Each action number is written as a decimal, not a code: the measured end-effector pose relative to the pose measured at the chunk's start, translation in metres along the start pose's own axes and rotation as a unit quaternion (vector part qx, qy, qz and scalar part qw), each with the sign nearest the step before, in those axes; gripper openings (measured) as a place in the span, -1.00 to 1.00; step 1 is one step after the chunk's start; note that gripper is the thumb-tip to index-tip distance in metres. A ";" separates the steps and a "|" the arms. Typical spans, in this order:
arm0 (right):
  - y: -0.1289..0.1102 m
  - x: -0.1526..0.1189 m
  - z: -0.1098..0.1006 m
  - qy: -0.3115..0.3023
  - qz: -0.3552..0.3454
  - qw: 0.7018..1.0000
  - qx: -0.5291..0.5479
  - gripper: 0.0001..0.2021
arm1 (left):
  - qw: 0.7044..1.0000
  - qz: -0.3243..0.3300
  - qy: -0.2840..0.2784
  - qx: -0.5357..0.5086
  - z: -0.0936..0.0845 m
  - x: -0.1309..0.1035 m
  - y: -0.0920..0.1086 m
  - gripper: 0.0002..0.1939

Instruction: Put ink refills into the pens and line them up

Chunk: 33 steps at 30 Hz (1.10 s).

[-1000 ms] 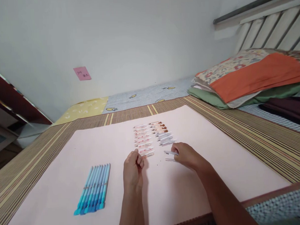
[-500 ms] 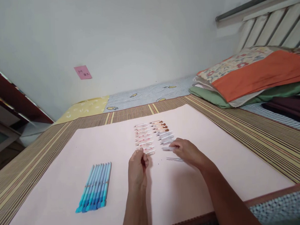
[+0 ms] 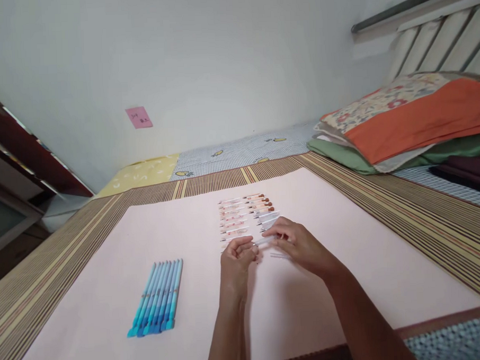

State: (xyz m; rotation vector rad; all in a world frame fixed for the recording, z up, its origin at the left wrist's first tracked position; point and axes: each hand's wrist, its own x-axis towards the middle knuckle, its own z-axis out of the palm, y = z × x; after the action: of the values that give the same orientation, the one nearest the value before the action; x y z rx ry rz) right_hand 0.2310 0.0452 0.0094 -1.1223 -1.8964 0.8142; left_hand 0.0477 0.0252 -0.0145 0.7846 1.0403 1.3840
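Head view: a person's right hand (image 3: pixel 273 242) pinches a slim translucent pen (image 3: pixel 262 241) between thumb and fingers above a pale pink sheet (image 3: pixel 328 303), while the left hand (image 3: pixel 245 250) curls its fingers at the pen's near-left end; whether they grip it cannot be told. Another clear pen (image 3: pixel 279 256) lies on the sheet just below the right hand. Beyond the hands, pink-patterned pens (image 3: pixel 233 224) form a column, partly hidden by the left hand, beside brown-topped pens (image 3: pixel 260 203) and translucent grey pens (image 3: pixel 266 219). Blue pens (image 3: pixel 155 298) lie side by side, well to the left. The sheet covers part of a striped mat (image 3: pixel 384 211), with an orange floral pillow (image 3: pixel 412 119) at right and a pink note (image 3: pixel 139 117) on the wall (image 3: pixel 227 58).
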 end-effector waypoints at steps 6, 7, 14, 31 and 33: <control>-0.007 0.001 0.003 0.011 -0.005 0.999 0.036 -0.76 | 0.998 0.059 0.019 0.022 0.002 -0.002 0.000 -0.69; -0.007 0.001 0.003 0.014 -0.004 0.999 0.042 -0.77 | 0.998 0.061 0.020 0.021 0.002 -0.002 -0.001 -0.70; -0.002 0.003 0.008 0.048 0.059 0.987 0.141 -0.79 | 0.999 0.034 0.026 -0.023 0.003 0.000 -0.005 -0.62; 0.031 0.002 0.026 0.039 0.144 0.989 0.007 -0.72 | 0.921 0.112 0.044 0.371 -0.024 0.003 -0.001 -0.96; 0.030 0.002 0.026 0.044 0.138 0.989 0.010 -0.74 | 0.908 0.129 0.021 0.397 -0.023 0.003 -0.004 -0.94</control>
State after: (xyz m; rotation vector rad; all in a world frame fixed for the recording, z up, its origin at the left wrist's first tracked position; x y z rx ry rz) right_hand 0.2205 0.0557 -0.0271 -1.4057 -1.6776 0.9152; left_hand 0.0276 0.0244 -0.0272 1.5368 1.6084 1.1718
